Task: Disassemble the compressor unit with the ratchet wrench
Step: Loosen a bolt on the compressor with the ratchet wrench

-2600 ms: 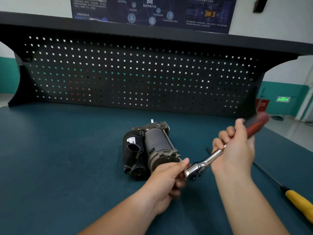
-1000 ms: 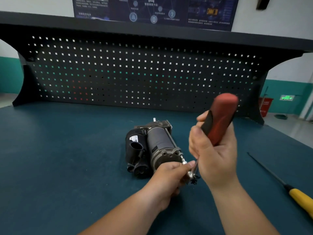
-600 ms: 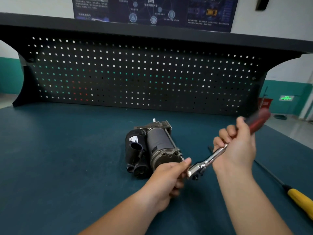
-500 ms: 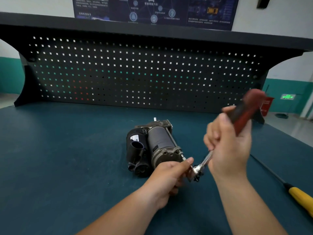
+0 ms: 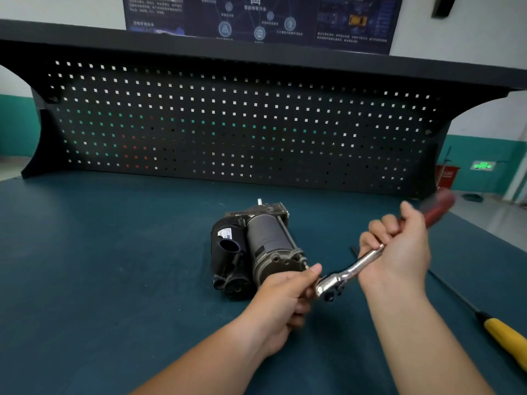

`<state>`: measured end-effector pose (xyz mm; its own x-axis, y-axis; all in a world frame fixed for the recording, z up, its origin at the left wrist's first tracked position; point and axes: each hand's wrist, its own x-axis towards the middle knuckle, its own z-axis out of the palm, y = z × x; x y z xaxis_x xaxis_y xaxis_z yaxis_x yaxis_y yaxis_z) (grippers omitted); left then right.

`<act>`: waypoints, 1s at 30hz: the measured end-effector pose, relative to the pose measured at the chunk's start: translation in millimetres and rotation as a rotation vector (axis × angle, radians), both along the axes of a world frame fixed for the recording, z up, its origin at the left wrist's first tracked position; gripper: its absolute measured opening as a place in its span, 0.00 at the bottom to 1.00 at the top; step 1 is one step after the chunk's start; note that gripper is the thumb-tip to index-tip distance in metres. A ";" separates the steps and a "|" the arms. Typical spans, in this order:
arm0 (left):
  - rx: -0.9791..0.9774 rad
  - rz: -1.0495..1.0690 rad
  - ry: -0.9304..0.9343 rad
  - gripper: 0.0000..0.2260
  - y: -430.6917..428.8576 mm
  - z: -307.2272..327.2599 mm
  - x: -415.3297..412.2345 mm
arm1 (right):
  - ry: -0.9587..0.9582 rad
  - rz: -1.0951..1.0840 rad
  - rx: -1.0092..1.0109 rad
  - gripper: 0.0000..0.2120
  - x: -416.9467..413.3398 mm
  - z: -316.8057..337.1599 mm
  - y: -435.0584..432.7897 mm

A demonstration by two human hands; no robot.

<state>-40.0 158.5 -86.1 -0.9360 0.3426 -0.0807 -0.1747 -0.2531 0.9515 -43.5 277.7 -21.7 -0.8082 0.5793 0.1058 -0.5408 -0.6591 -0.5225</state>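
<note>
A: Where is trouble likeliest, biggest thing first?

B: The compressor unit [image 5: 256, 249]; it lies on its side mid-bench, unclamped as far as I can see, so a hard pull could roll or skid it; I judge that the main risk.

A: And the ratchet wrench [image 5: 353, 269]?

B: The right hand [image 5: 399, 249] is clenched round its red grip and steel shank, out to the right; the left hand [image 5: 285, 297] curls round the wrench head at the unit's near end cap, thumb on top; if the socket sits crooked on the fastener it may cam off, rounding the bolt head or rapping those knuckles; the fingers hide whether it is fully seated.

A: Anything smaller?

B: A freed bolt could drop and roll away across the mat.

A: The surroundings?

B: A white wall with a teal band; the bench top [image 5: 114, 266], a dark teal mat; a black pegboard [image 5: 228, 124] standing behind it under a shelf; a dark poster [image 5: 256, 18] above; a yellow-handled screwdriver [image 5: 504, 340] lying at the right, well apart from the unit; a green exit sign [image 5: 482, 165] glowing far right.
</note>
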 end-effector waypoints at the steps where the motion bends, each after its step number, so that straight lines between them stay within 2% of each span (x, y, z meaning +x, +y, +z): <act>1: -0.050 0.002 0.021 0.24 -1.8 -0.6 -0.1 | 0.110 -0.029 0.131 0.07 4.5 2.7 -7.7; 3: -0.157 -0.006 0.067 0.22 -3.4 -1.2 -1.1 | 0.301 -0.067 0.461 0.06 17.0 3.0 -25.2; 6: -0.245 -0.005 0.166 0.09 -3.2 -0.8 -1.1 | 0.417 -0.198 0.976 0.07 29.4 -9.7 -45.0; 8: -0.218 -0.004 0.198 0.05 -2.8 -0.2 -0.5 | 0.431 -0.253 1.140 0.05 32.2 -14.1 -51.1; 9: -0.188 -0.002 0.185 0.07 -3.2 -0.8 -1.2 | 0.404 -0.261 1.093 0.04 31.8 -11.1 -50.9; 10: -0.150 0.001 0.153 0.13 -3.5 -1.8 -2.3 | 0.358 -0.248 0.951 0.04 29.9 -6.8 -47.8; 12: -0.082 -0.016 0.076 0.23 -3.3 -1.4 -2.8 | 0.245 -0.182 0.546 0.03 20.6 0.8 -32.2; 15: 0.030 -0.041 0.022 0.24 1.2 1.4 -1.1 | -0.049 -0.047 0.040 0.09 4.5 2.9 -0.6; 17: 0.049 -0.028 0.015 0.23 2.8 2.4 0.2 | -0.168 0.025 -0.117 0.10 -2.3 -0.9 8.0; 19: -0.002 -0.013 0.020 0.23 0.8 2.8 0.3 | -0.149 0.012 -0.088 0.10 -3.7 -1.8 5.6; 21: -0.084 -0.002 0.043 0.24 -2.7 1.4 -0.9 | 0.025 -0.039 0.076 0.08 2.8 2.1 -5.2; 24: -0.138 0.002 0.078 0.22 -3.4 -3.0 -2.5 | 0.341 -0.083 0.563 0.06 20.9 2.0 -29.8; 27: -0.100 0.019 0.144 0.07 1.3 -3.3 0.0 | 0.507 -0.169 1.123 0.11 32.1 -11.9 -48.9; 28: -0.077 0.012 0.149 0.04 1.2 -3.0 0.0 | 0.514 -0.191 1.194 0.10 32.8 -13.5 -51.7; 29: -0.060 -0.004 0.133 0.04 0.3 -3.6 -1.2 | 0.484 -0.207 1.151 0.08 31.8 -11.0 -50.7; 30: -0.045 -0.018 0.104 0.08 -0.7 -5.1 -2.8 | 0.421 -0.214 0.986 0.06 28.9 -6.9 -46.7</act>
<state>-42.8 157.8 -91.2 -0.9338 0.3577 0.0008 -0.0786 -0.2075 0.9751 -14.7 230.9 -28.6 -0.4909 0.2127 0.8448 -0.8537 0.0762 -0.5152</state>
